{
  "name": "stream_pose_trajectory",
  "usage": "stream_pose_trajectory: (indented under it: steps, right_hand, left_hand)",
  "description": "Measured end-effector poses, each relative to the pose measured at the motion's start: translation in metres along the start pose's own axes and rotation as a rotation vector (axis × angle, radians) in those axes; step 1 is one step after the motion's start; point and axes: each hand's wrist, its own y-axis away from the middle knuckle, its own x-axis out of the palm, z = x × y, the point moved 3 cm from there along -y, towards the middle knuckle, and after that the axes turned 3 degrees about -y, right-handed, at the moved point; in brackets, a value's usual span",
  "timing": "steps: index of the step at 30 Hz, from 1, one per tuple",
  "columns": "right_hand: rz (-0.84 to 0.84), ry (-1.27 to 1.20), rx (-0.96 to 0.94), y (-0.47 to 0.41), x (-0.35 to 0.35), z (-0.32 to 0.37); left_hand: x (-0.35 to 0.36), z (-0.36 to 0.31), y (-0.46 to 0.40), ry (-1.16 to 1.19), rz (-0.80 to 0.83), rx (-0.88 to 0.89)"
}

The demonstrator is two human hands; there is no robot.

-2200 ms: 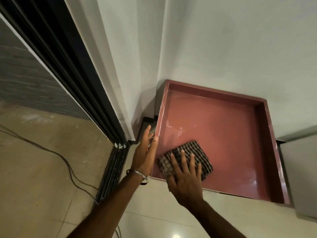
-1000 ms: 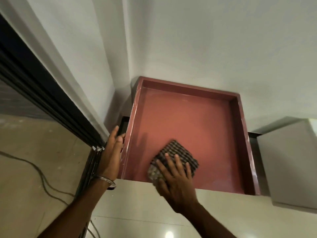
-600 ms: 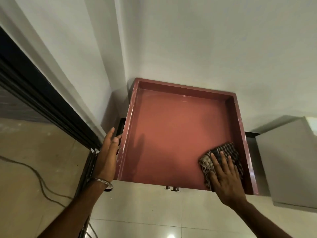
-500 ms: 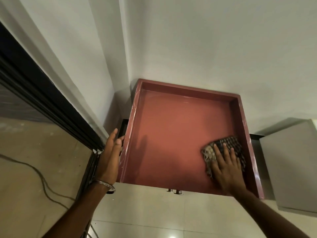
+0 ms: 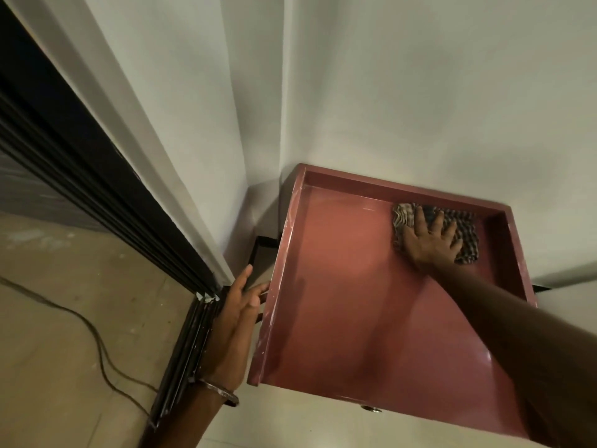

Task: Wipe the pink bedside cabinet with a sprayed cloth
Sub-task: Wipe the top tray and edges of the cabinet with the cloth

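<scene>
The pink bedside cabinet (image 5: pixel 355 305) shows its glossy recessed top with a raised rim, standing in a wall corner. A checked dark-and-light cloth (image 5: pixel 465 231) lies at the far right of the top, near the back rim. My right hand (image 5: pixel 429 240) presses flat on the cloth, fingers spread, my forearm crossing the top from the lower right. My left hand (image 5: pixel 235 318), with a metal bangle on the wrist, rests flat against the cabinet's outer left side, fingers straight.
White walls meet behind the cabinet. A black sliding door frame (image 5: pixel 97 195) runs diagonally at left, its track ending beside my left hand. A cable (image 5: pixel 93 337) trails over the tiled floor. A small metal knob (image 5: pixel 371 409) shows under the cabinet's front edge.
My right hand has pushed the cloth from the near right part of the top to the far right by the back rim. The left hand stays on the cabinet's side. The camera moved closer.
</scene>
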Motion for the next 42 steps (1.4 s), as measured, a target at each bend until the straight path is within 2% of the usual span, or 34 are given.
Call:
stream_pose_trajectory:
  steps: [6,13,23,34,42]
  right_hand:
    - [-0.048,0.000,0.039,0.008,0.010,0.032]
    - [-0.034,0.049,-0.084,0.030,0.033,0.108]
    - [0.001,0.077,-0.222,0.049,0.052,0.165]
    - [0.052,0.101,-0.487,0.074,0.058,0.177]
    - [0.045,0.086,-0.583,0.167,0.089,0.138]
  left_hand:
    - [-0.001,-0.001,-0.002,0.008,0.001,-0.004]
    - [-0.002,0.001,0.000,0.033,0.018,-0.026]
    - [-0.005,0.002,0.003,0.030,0.058,-0.008]
    - [-0.005,0.004,0.002,0.034,0.067,-0.009]
    - [-0.004,0.005,0.002,0.028,0.054,-0.031]
